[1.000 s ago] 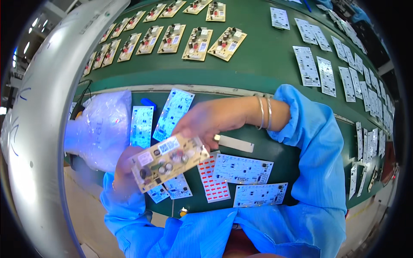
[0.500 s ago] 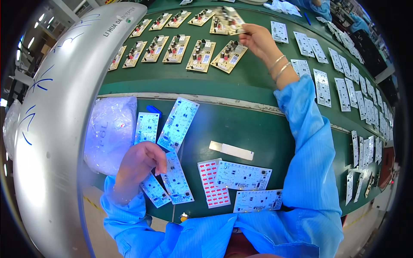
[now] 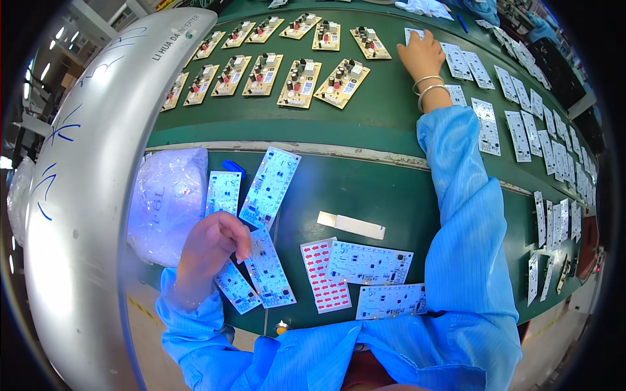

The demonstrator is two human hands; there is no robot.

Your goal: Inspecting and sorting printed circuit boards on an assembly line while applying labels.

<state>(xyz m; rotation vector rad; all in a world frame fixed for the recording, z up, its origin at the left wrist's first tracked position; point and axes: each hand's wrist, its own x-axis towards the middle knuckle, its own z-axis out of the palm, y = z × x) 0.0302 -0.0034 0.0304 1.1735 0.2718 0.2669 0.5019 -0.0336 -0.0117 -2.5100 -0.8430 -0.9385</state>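
At the far side of the bench my right hand (image 3: pixel 422 57) lies over a white circuit board (image 3: pixel 409 34), fingers bent down onto it. Most of that board is hidden under the hand. To its left lies a tan circuit board (image 3: pixel 370 43) with black and red parts, one of several in two rows. My left hand (image 3: pixel 218 242) hovers, fingers curled together, by a white circuit board (image 3: pixel 270 277) near me. Whether its fingertips hold anything small cannot be made out. Another white board (image 3: pixel 270 186) lies beyond this hand.
A large silver housing (image 3: pixel 78 195) curves along my left, beside a clear plastic bag (image 3: pixel 168 202). Before me lie a sheet of red arrow stickers (image 3: pixel 323 280), a white-handled flat tool (image 3: pixel 352 225) and white boards (image 3: pixel 372 264). More white boards (image 3: pixel 486 127) spread along the right.
My right hand has let go of the tan board, which now lies on the bench, and moved right onto a white board. My left hand stays nearly still.
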